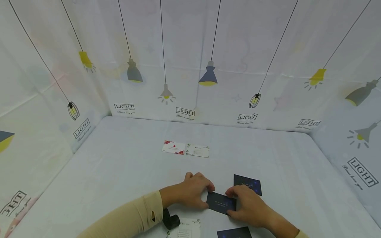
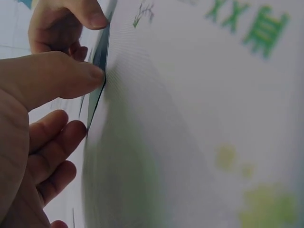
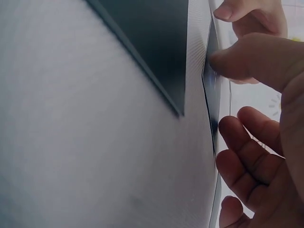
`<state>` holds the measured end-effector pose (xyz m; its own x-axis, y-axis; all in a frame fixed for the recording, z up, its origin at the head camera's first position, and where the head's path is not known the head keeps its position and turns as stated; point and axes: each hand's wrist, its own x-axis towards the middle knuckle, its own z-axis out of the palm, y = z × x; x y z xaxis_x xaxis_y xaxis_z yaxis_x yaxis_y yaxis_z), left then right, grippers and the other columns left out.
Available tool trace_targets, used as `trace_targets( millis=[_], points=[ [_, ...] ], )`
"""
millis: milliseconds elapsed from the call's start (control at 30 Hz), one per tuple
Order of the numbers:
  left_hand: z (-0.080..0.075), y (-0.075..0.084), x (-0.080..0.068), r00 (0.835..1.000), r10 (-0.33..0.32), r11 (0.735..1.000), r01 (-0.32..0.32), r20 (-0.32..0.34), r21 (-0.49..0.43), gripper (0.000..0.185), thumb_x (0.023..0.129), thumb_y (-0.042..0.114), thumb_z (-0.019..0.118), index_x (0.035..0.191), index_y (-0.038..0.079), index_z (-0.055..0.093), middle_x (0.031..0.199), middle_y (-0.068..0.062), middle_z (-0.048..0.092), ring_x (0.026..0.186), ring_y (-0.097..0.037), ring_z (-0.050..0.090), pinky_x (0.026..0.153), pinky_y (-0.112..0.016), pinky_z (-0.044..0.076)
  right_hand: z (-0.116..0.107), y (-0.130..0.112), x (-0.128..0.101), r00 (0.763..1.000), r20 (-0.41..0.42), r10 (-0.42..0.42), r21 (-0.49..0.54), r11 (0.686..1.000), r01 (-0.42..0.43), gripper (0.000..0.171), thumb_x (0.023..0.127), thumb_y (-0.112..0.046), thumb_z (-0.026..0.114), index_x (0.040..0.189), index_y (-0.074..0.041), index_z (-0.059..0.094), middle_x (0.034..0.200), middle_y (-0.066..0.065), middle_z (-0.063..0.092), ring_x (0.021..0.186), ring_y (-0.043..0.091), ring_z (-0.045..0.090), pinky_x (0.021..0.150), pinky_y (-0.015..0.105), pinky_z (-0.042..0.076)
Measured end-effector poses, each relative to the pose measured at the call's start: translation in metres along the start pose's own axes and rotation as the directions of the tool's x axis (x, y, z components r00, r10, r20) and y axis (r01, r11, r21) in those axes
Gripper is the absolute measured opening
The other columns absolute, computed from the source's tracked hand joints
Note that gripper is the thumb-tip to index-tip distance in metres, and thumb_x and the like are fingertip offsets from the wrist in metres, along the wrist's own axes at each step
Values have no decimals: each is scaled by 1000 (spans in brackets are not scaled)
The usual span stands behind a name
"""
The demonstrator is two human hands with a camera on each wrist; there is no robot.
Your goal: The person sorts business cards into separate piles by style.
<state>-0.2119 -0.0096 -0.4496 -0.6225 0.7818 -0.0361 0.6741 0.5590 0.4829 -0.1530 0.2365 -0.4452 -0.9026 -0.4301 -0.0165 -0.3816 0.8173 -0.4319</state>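
A dark blue card (image 1: 221, 202) lies low over the white table (image 1: 119, 172), held between both hands. My left hand (image 1: 206, 195) pinches its left end and my right hand (image 1: 235, 203) pinches its right end. In the left wrist view my thumb (image 2: 66, 76) presses the card's edge (image 2: 98, 80). In the right wrist view my right thumb (image 3: 251, 57) sits on the same card (image 3: 212, 99). A second dark card (image 1: 247, 183) lies just behind my right hand, and a third (image 1: 234, 232) lies at the near edge.
A white card (image 1: 188, 228) lies near my left forearm beside a black wrist device (image 1: 170, 219). Two light cards, one with red flowers (image 1: 173, 147) and one pale (image 1: 197, 150), lie side by side mid-table. Printed cloth walls enclose three sides.
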Motion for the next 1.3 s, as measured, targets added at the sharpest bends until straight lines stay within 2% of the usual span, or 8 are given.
trace_targets(
  millis=[300, 600, 833, 933, 1067, 1300],
  points=[
    [-1, 2, 2, 1000, -13, 998, 13, 10, 54, 48, 82, 36, 82, 123, 21, 65, 112, 18, 60, 110, -5, 43, 88, -37, 27, 0, -2, 2, 1000, 5, -1, -29, 1000, 1, 52, 74, -42, 85, 114, -14, 65, 104, -11, 61, 97, 11, 53, 90, 46, 47],
    [1, 1, 2, 999, -35, 999, 35, 26, -6, 51, 81, 35, 83, 124, 19, 63, 108, 19, 60, 106, -3, 44, 89, -35, 27, -1, -3, 2, 1000, 18, 5, -9, 1000, -5, 48, 77, -38, 84, 114, -14, 65, 102, -11, 60, 97, 11, 53, 90, 47, 47],
    [-4, 1, 2, 1000, -26, 999, 25, -3, -38, 51, 82, 34, 82, 126, 18, 62, 110, 19, 59, 111, -5, 44, 91, -37, 28, -2, -1, 1, 1000, -6, -12, 3, 1000, 12, 62, 73, -51, 85, 118, -14, 62, 109, -7, 59, 100, 14, 54, 88, 47, 47],
    [-7, 1, 1, 999, -34, 998, 33, -30, -50, 50, 82, 32, 82, 125, 18, 62, 112, 18, 59, 114, -7, 44, 93, -38, 28, -3, -1, 1, 999, -31, -12, 10, 1000, 12, 63, 73, -49, 86, 119, -14, 61, 111, -4, 60, 101, 15, 54, 89, 49, 46],
    [-10, -1, 1, 997, -47, 996, 42, -66, -75, 50, 82, 31, 82, 126, 19, 61, 116, 17, 58, 119, -8, 43, 97, -40, 27, -3, 0, 2, 995, -101, -24, 37, 999, 28, 58, 74, -37, 88, 119, -13, 61, 114, -4, 60, 106, 17, 55, 92, 50, 46],
    [-14, -5, 2, 992, -54, 994, 42, -118, -106, 56, 82, 30, 84, 129, 18, 56, 125, 12, 55, 128, -12, 40, 105, -45, 26, -7, 5, 6, 979, -198, -36, 62, 997, 49, 58, 73, -26, 90, 121, -11, 60, 116, -4, 59, 107, 15, 55, 92, 43, 49]
  ],
)
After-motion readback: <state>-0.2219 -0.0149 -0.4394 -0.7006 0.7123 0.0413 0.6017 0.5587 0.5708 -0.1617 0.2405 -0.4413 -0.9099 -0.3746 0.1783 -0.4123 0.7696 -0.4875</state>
